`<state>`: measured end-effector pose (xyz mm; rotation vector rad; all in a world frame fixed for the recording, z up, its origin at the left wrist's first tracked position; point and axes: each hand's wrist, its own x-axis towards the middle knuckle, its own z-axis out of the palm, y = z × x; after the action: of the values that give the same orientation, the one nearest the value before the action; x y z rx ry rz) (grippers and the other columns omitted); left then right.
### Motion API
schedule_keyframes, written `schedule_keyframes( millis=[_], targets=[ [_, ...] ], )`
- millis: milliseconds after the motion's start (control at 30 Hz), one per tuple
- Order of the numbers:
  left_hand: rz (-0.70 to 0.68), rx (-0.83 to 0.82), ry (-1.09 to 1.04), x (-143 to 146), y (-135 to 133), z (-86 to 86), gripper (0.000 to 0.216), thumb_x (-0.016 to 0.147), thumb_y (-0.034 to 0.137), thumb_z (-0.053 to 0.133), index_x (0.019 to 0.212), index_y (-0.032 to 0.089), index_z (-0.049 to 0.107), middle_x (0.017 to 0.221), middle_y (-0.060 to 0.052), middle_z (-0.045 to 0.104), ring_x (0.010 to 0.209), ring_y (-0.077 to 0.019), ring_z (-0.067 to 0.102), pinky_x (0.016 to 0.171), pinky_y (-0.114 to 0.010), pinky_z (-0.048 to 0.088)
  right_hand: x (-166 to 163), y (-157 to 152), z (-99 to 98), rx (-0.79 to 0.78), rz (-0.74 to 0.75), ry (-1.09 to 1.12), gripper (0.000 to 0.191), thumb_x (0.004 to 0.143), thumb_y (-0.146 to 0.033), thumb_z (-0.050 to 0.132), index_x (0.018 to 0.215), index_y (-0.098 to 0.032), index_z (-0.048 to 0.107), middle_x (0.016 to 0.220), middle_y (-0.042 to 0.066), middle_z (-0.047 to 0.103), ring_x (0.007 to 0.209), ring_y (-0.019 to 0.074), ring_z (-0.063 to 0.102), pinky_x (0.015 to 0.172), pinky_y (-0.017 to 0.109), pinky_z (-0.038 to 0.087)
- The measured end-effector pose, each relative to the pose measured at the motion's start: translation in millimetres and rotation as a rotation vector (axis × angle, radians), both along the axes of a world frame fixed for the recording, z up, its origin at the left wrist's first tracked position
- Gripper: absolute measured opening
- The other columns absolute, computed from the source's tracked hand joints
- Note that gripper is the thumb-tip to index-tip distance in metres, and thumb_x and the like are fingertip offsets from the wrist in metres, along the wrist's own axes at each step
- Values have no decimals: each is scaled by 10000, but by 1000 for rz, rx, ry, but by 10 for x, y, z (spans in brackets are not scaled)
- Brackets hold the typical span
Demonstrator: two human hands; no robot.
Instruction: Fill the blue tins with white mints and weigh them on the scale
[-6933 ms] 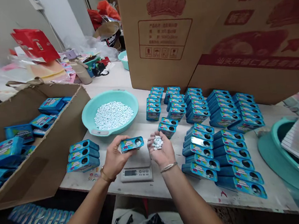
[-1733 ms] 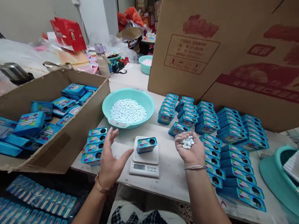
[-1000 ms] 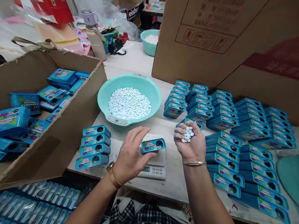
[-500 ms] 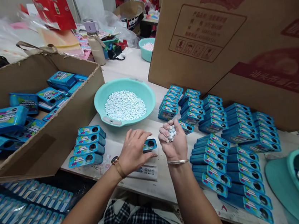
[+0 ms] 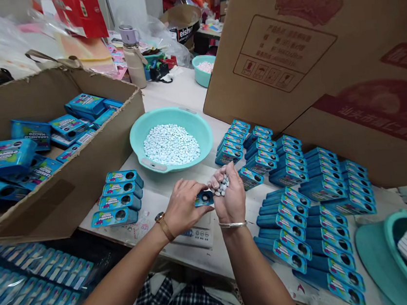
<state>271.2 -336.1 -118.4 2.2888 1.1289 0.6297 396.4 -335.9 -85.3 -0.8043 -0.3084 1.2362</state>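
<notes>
My left hand (image 5: 185, 204) grips a small blue candy box (image 5: 203, 198) between thumb and fingers, its round dark hole facing up. Cupped beside it, my right hand (image 5: 231, 196) holds a heap of pale candies (image 5: 222, 186), its edge close against the box's hole. Under the left hand sits a white scale (image 5: 200, 236), partly hidden by the hand and box. Beyond both hands stands a turquoise basin (image 5: 138, 152) with many pale blue-white candies (image 5: 171, 144) in it.
Blue boxes (image 5: 121, 201) stand in a row at left; more rows (image 5: 288, 221) fill the right. A cardboard carton (image 5: 113, 138) of boxes is at left, a large carton (image 5: 313, 81) behind right. A turquoise container (image 5: 386, 244) sits at far right, a bottle (image 5: 135, 62) at the back.
My right hand with the candies has moved left, up to the hole of the box. My left hand stays around the box. The view has shifted slightly.
</notes>
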Motion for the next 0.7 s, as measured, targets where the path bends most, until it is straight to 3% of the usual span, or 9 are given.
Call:
schedule_keyframes(
  millis=[233, 367, 433, 567, 700],
  targets=[
    [-2, 9, -43, -18, -7, -33, 325, 793, 363, 726, 1052, 216, 595, 1017, -36, 680, 988, -241, 575, 969, -432, 402, -33, -7, -47, -6, -17, -53, 375, 799, -459, 719, 699, -205, 462, 568, -95, 409, 468, 56, 428, 483, 194, 398],
    [-2, 13, -27, -9, -9, -29, 316, 786, 370, 732, 1024, 209, 598, 998, -42, 672, 976, -248, 580, 947, -437, 425, 25, 18, -50, -43, 29, 60, 342, 823, -438, 696, 717, -203, 471, 551, -107, 387, 398, 36, 319, 373, 158, 265],
    [1, 1, -26, -43, -11, 0, 407, 762, 397, 755, 1082, 205, 592, 1052, -62, 664, 1015, -263, 581, 959, -450, 436, 120, 30, -39, -59, 81, 169, 314, 867, -414, 648, 720, -206, 465, 540, -112, 360, 377, 37, 278, 344, 156, 211],
    [44, -1, -110, -272, -33, 130, 700, 736, 457, 773, 1319, 202, 479, 1289, -120, 580, 1219, -290, 520, 1059, -469, 420, 423, -1, 5, -13, 127, 332, 280, 935, -329, 558, 705, -209, 451, 537, -108, 338, 376, 48, 284, 337, 158, 228],
    [134, 6, -181, -583, -86, 249, 703, 765, 464, 748, 1368, 263, 446, 1365, -97, 538, 1297, -277, 487, 1104, -466, 413, 713, -101, 16, 75, 90, 330, 251, 932, -290, 569, 714, -209, 472, 563, -97, 371, 398, 52, 331, 347, 159, 271]
  ],
)
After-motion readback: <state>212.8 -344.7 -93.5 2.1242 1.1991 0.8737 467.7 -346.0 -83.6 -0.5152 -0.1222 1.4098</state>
